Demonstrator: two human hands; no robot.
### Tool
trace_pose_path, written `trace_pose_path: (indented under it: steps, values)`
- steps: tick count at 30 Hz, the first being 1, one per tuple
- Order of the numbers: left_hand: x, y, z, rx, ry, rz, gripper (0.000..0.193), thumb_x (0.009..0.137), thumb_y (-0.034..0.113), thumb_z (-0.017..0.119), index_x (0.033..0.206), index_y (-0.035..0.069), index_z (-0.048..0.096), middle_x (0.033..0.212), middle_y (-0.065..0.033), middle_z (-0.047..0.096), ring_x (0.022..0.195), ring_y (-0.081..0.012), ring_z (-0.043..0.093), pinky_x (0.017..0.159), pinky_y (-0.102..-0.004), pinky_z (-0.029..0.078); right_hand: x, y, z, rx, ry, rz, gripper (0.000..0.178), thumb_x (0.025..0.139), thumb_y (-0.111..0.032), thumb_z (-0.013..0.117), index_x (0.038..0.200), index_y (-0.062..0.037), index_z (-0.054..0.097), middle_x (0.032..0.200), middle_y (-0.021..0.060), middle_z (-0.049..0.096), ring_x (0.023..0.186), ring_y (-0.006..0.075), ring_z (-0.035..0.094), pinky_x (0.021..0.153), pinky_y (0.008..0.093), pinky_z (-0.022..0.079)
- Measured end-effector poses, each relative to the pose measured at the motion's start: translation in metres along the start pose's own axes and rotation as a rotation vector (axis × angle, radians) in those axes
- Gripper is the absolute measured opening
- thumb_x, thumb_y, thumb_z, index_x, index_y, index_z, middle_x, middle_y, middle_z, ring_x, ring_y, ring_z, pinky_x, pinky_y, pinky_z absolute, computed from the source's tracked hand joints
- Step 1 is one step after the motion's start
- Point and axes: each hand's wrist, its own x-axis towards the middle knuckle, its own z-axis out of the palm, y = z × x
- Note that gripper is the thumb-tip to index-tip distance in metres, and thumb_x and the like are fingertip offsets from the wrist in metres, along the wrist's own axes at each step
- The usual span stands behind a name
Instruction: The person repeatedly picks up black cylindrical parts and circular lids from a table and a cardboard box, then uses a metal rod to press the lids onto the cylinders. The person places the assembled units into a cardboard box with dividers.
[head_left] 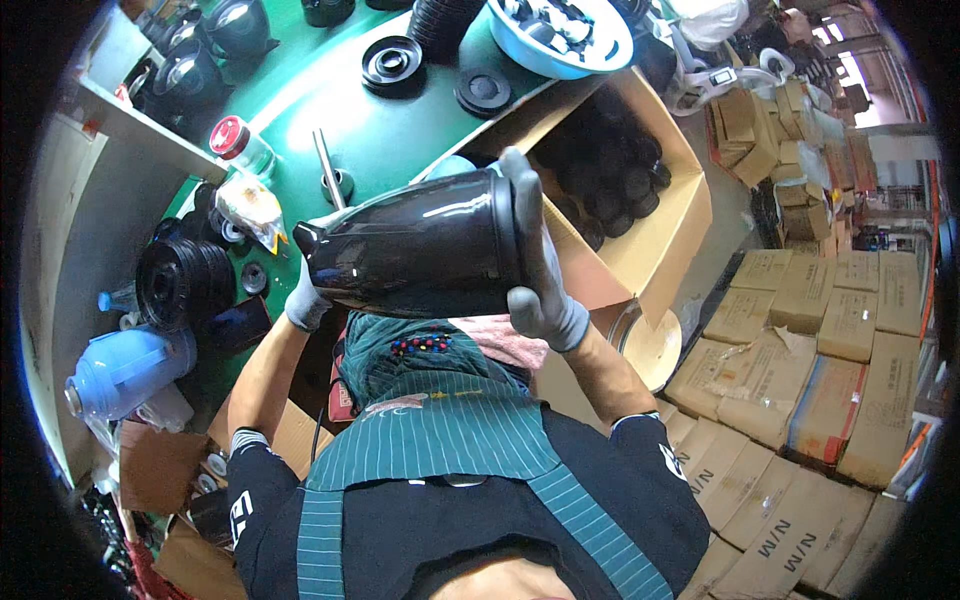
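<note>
Glossy black tapered plastic-looking vessel [410, 250] is held sideways in front of the torso, between both hands. Right grey-gloved hand [545, 255] spans the broad end, thumb and fingers wide apart; left grey-gloved hand [308, 300] is at the narrow end, its grip hidden. Judged mid-handling: dark band [506, 230] already around the broad end, vessel not yet set down on the green tabletop [385, 150]; amount left cannot be told
</note>
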Motion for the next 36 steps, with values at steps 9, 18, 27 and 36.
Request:
trace_pose_path:
  steps: [9, 18, 27, 36]
  values:
    - [0.010, 0.038, 0.120, 0.644, 0.256, 0.409, 0.037, 0.097, 0.009, 0.071, 0.132, -0.005, 0.072, 0.118, -0.0130, 0.078, 0.110, -0.0223, 0.075, 0.098, -0.0343, 0.060, -0.031, 0.049, -0.054, 0.650, 0.167, 0.647, 0.067, 0.116, -0.045, 0.051, 0.160, 0.0049, 0.046, 0.163, 0.0128, 0.053, 0.147, 0.0237, 0.053, 0.127, 0.0381, 0.040]
    - [0.033, 0.002, 0.084, 1.235, 0.278, 0.494, 0.057, 0.091, 0.017, 0.078, 0.144, 0.003, 0.064, 0.137, -0.0221, 0.068, 0.128, -0.0415, 0.065, 0.115, -0.0513, 0.046, -0.045, 0.096, -0.092, 0.442, -0.334, 0.563, 0.096, 0.076, -0.027, 0.094, 0.160, -0.0031, 0.053, 0.159, 0.0119, 0.059, 0.146, 0.0219, 0.054, 0.127, 0.0378, 0.038]
    - [0.128, 0.047, 0.046, 1.019, 0.155, 0.037, 0.043, 0.105, 0.011, 0.069, 0.146, 0.002, 0.067, 0.117, -0.0175, 0.079, 0.101, -0.0277, 0.076, 0.089, -0.0368, 0.060, -0.063, 0.107, -0.039, 0.387, -0.227, 0.599, 0.134, 0.065, -0.017, 0.100, 0.174, -0.0066, 0.023, 0.166, 0.0163, 0.050, 0.152, 0.0270, 0.049, 0.129, 0.0395, 0.034]
    - [0.095, 0.124, 0.204, 1.146, -0.604, 0.103, 0.050, 0.094, 0.010, 0.075, 0.143, 0.002, 0.068, 0.115, -0.0245, 0.076, 0.103, -0.0369, 0.079, 0.094, -0.0428, 0.060, -0.083, 0.118, -0.019, 1.285, 0.274, 0.695, 0.127, 0.092, -0.091, 0.051, 0.175, -0.0027, 0.012, 0.169, 0.0291, 0.039, 0.156, 0.0372, 0.042, 0.130, 0.0487, 0.036]
